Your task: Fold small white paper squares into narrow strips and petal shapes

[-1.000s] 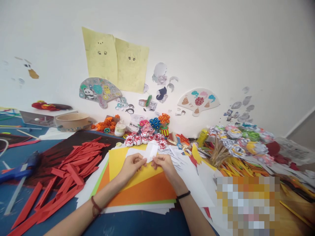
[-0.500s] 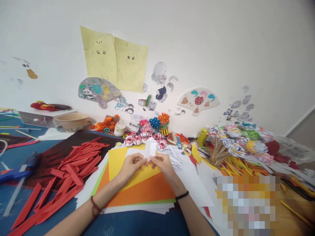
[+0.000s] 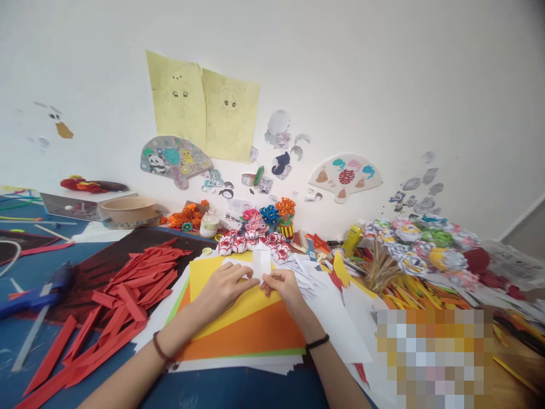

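Observation:
A small folded piece of white paper (image 3: 263,262), narrow and pointed at its top, stands up between my hands. My right hand (image 3: 284,288) pinches its lower right part between thumb and fingers. My left hand (image 3: 229,288) is on the other side, fingers curled, with the thumb and fingertips at the paper's lower left edge. The exact grip of its fingertips is partly hidden. Under both hands lies a stack of sheets, with a yellow sheet (image 3: 204,278) over an orange sheet (image 3: 242,332), and green and white ones beneath.
Folded red paper strips (image 3: 136,284) are heaped to the left, near a blue glue gun (image 3: 53,289). Red-and-white paper flowers (image 3: 238,243) sit behind the stack. On the right are bundled paper flowers (image 3: 409,230) on stems, white sheets (image 3: 347,324) and yellow-orange strips (image 3: 411,292). A bowl (image 3: 128,211) stands back left.
My left hand's fingers have shifted and lifted a little at the paper's left edge. My right hand still pinches the paper. The whole view has swung slightly.

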The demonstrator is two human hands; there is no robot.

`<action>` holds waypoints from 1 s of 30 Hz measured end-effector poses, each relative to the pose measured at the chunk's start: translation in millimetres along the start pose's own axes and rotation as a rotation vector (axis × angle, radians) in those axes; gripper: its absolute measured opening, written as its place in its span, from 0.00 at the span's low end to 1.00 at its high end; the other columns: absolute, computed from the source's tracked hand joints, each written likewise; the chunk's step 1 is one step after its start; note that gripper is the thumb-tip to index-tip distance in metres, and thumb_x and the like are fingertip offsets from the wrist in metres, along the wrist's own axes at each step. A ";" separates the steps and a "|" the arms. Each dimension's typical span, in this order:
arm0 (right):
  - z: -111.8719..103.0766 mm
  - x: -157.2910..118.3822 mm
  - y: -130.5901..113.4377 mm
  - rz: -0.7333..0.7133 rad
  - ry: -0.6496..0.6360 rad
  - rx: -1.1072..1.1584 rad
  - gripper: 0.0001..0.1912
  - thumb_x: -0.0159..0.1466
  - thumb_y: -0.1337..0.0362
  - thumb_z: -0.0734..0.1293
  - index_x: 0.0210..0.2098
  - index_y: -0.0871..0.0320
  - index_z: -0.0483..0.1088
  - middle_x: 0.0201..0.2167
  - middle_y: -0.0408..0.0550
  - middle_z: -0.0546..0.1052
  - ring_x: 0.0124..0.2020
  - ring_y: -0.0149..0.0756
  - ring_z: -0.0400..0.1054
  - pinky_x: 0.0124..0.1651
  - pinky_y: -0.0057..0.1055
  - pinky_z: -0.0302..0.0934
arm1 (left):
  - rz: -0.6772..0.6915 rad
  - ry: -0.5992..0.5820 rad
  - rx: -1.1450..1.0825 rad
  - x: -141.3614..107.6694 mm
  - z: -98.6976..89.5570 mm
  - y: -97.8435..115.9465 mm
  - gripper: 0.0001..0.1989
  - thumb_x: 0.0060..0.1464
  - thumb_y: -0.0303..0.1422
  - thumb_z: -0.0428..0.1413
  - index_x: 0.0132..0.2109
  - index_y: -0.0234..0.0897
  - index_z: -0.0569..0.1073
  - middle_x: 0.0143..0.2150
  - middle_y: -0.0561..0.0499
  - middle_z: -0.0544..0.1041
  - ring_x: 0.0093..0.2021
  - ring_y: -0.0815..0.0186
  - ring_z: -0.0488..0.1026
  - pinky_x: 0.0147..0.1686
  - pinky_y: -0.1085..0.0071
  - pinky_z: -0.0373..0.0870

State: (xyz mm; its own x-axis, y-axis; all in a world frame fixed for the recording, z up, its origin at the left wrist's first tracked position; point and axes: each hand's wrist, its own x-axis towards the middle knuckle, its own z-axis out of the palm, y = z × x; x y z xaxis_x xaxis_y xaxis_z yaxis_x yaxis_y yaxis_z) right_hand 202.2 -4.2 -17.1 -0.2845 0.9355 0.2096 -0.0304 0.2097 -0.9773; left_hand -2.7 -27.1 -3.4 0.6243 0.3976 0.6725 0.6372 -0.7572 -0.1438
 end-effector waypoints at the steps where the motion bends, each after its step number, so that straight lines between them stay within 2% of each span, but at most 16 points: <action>1: -0.1 0.4 0.0 0.002 -0.002 0.005 0.20 0.55 0.51 0.71 0.20 0.62 0.75 0.17 0.46 0.74 0.18 0.29 0.65 0.27 0.28 0.58 | 0.004 -0.024 -0.015 0.5 -1.1 -1.5 0.15 0.64 0.25 0.45 0.49 0.42 0.74 0.39 0.48 0.74 0.34 0.67 0.67 0.36 0.69 0.58; 6: -0.8 1.2 0.3 0.021 -0.015 -0.010 0.19 0.54 0.52 0.71 0.19 0.62 0.74 0.16 0.46 0.73 0.18 0.29 0.65 0.27 0.28 0.57 | -0.080 -0.076 -0.176 1.5 -0.8 -4.8 0.13 0.64 0.31 0.48 0.45 0.47 0.77 0.39 0.49 0.72 0.36 0.66 0.66 0.36 0.70 0.57; 9: -0.9 0.4 0.3 0.027 -0.030 -0.044 0.18 0.53 0.53 0.71 0.18 0.62 0.73 0.15 0.45 0.72 0.18 0.30 0.64 0.27 0.27 0.57 | -0.158 -0.092 -0.334 2.7 0.9 -2.5 0.11 0.63 0.35 0.50 0.42 0.45 0.78 0.38 0.49 0.71 0.37 0.66 0.66 0.37 0.70 0.59; 12: 0.3 -0.7 -0.1 0.029 -0.046 -0.047 0.17 0.54 0.54 0.71 0.20 0.62 0.74 0.17 0.46 0.73 0.19 0.30 0.65 0.27 0.27 0.57 | -0.275 -0.041 -0.498 5.4 0.4 1.6 0.11 0.63 0.36 0.51 0.40 0.42 0.78 0.37 0.49 0.70 0.40 0.64 0.67 0.40 0.69 0.62; 15: 2.5 -1.4 -0.2 0.015 -0.052 -0.029 0.16 0.55 0.54 0.70 0.23 0.62 0.75 0.17 0.45 0.73 0.19 0.29 0.64 0.28 0.27 0.58 | -0.417 0.048 -0.628 8.1 -0.3 5.1 0.08 0.61 0.36 0.54 0.45 0.40 0.75 0.41 0.48 0.70 0.42 0.64 0.67 0.42 0.69 0.63; 18: 4.7 -1.0 2.0 0.001 -0.027 0.004 0.15 0.55 0.55 0.71 0.25 0.63 0.76 0.18 0.45 0.73 0.19 0.29 0.64 0.27 0.27 0.58 | -0.573 0.156 -0.664 9.1 3.0 6.4 0.17 0.58 0.36 0.56 0.53 0.41 0.68 0.46 0.48 0.70 0.40 0.65 0.66 0.41 0.69 0.64; 20: 6.0 0.1 4.7 0.003 -0.009 0.023 0.15 0.54 0.55 0.72 0.28 0.63 0.77 0.20 0.45 0.74 0.18 0.28 0.64 0.25 0.27 0.58 | -0.685 0.184 -0.688 9.0 7.2 6.4 0.21 0.57 0.37 0.57 0.56 0.40 0.65 0.47 0.48 0.70 0.37 0.66 0.66 0.39 0.69 0.64; 22: 7.2 1.5 7.5 -0.001 -0.003 0.025 0.16 0.53 0.55 0.73 0.30 0.63 0.77 0.21 0.46 0.75 0.18 0.28 0.63 0.24 0.26 0.58 | -0.762 0.136 -0.741 9.1 11.0 6.5 0.17 0.57 0.39 0.56 0.52 0.38 0.69 0.43 0.48 0.73 0.35 0.66 0.67 0.37 0.70 0.64; 25: 8.5 3.0 10.4 -0.016 -0.006 0.006 0.16 0.52 0.54 0.73 0.28 0.63 0.75 0.19 0.45 0.73 0.17 0.28 0.64 0.23 0.26 0.59 | -0.771 0.033 -0.813 10.5 13.9 8.3 0.14 0.58 0.42 0.53 0.40 0.36 0.75 0.36 0.49 0.77 0.33 0.65 0.68 0.35 0.71 0.62; 27: 9.0 3.1 11.2 -0.019 -0.008 0.001 0.16 0.52 0.54 0.73 0.26 0.63 0.75 0.17 0.44 0.73 0.18 0.29 0.64 0.23 0.26 0.59 | -0.774 0.033 -0.819 11.6 14.6 10.8 0.15 0.58 0.42 0.53 0.35 0.36 0.76 0.33 0.50 0.77 0.31 0.66 0.67 0.33 0.72 0.60; 30: 9.5 2.1 11.4 -0.010 -0.016 0.011 0.16 0.52 0.54 0.74 0.27 0.63 0.76 0.19 0.45 0.75 0.18 0.29 0.65 0.24 0.26 0.61 | -0.820 0.095 -0.787 11.6 16.4 15.4 0.15 0.57 0.42 0.54 0.33 0.35 0.76 0.29 0.51 0.76 0.29 0.66 0.65 0.31 0.73 0.59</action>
State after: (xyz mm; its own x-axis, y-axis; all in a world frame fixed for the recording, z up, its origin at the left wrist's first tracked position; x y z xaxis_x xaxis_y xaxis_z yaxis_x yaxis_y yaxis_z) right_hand 192.2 -2.5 -28.1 -0.2995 0.9286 0.2191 -0.0434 0.2162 -0.9754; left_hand 21.7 -25.6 -9.8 0.0927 0.9069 0.4110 0.3563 -0.4157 0.8368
